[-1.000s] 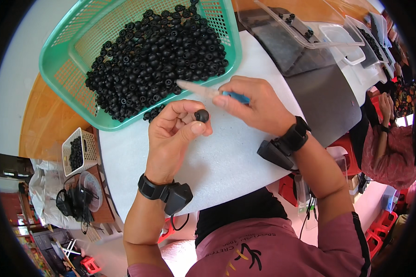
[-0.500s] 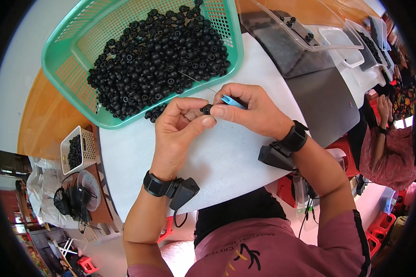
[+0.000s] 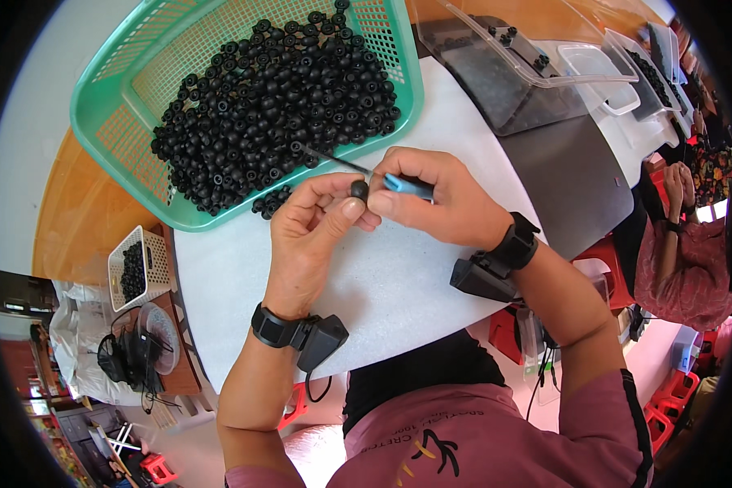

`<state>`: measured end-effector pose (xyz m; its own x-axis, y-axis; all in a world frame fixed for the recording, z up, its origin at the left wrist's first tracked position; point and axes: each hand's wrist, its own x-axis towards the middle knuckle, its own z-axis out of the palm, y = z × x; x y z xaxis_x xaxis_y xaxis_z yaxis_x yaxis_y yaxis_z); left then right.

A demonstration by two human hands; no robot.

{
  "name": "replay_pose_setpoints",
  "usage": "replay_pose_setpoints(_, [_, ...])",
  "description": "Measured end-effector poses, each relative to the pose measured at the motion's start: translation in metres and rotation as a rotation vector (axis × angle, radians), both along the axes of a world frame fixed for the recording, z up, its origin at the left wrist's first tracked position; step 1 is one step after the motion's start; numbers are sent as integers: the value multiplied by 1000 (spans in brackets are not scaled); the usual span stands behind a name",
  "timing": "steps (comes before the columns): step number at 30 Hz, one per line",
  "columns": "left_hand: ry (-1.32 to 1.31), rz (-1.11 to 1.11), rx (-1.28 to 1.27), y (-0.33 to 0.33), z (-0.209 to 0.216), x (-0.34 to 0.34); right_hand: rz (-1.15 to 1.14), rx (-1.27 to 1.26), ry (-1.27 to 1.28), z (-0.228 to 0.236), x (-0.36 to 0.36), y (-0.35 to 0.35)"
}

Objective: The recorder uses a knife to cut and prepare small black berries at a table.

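Note:
Between the thumb and fingers of my left hand (image 3: 313, 215) sits a small round black part (image 3: 359, 189), a bead-like piece with a smooth side showing. My right hand (image 3: 431, 195) grips a blue-handled tool (image 3: 408, 186) with a long thin strip like a blade. That strip points up and left past the held part, its tip over the green basket's rim. The thumb and fingertips of both hands meet around the part. Just beyond them, a large green basket (image 3: 415, 98) holds a heap of matching black parts (image 3: 268, 106). A few more lie on the white table covering beside its near edge.
A white sheet (image 3: 398, 285) covers the table under my hands. Clear plastic bins (image 3: 512, 89) stand at the far right by a dark board (image 3: 569, 163). At left is a small white basket (image 3: 130, 272) of black parts. Another person (image 3: 683, 260) sits at the right.
The black part has turned in my left fingers, showing its smooth side. My right hand has twisted the tool so its strip shows broader.

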<state>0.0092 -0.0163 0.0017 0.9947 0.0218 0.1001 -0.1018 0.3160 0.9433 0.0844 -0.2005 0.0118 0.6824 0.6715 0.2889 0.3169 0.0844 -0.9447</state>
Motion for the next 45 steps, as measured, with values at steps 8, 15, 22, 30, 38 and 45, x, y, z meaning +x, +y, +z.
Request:
replay_pose_setpoints(8, [-17,81,14,3,1,0,-101,-62,-422,-6,4,1])
replay_pose_setpoints(15, [-38,73,13,6,1,0,-125,-63,-475,-7,5,2])
replay_pose_setpoints(22, [-42,66,30,10,1,1,-123,-91,-508,-5,5,0])
replay_pose_setpoints(30, [-44,55,65,13,-1,2,-106,-52,-511,-6,5,1])
replay_pose_setpoints(38, [-34,34,72,11,0,1,-138,-93,-498,-6,4,1])
replay_pose_setpoints(45, [-29,16,51,10,1,0,-95,-57,-505,-5,4,1])
